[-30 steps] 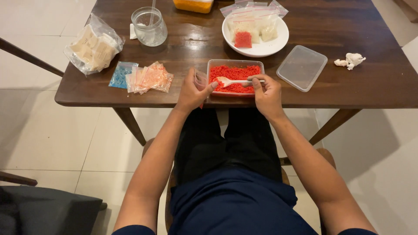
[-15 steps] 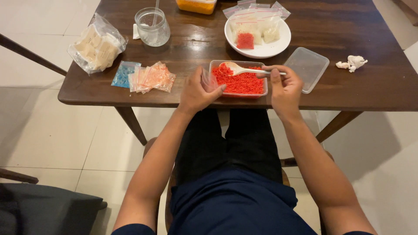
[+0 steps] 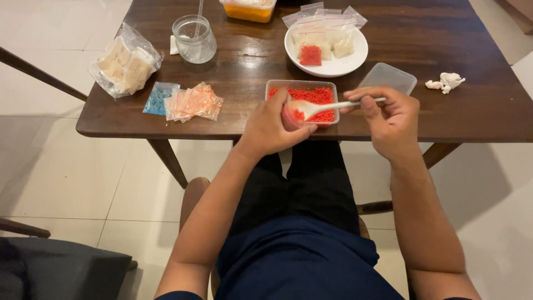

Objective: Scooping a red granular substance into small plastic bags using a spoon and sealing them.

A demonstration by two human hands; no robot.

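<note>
A clear rectangular tub full of red granules sits at the near edge of the dark wooden table. My left hand holds a small clear zip bag with some red granules in it, raised in front of the tub. My right hand grips the handle of a white plastic spoon. The spoon's bowl carries red granules and sits at the bag's mouth.
A white bowl with filled small bags stands behind the tub, with a clear lid to its right. Left lie pink and blue packets, a bag of beige packets and a glass jar. A crumpled tissue lies far right.
My right hand scooped granules at the tub's far side, then drew the loaded spoon back to the bag. My left hand lifted the bag rightward, in front of the tub.
</note>
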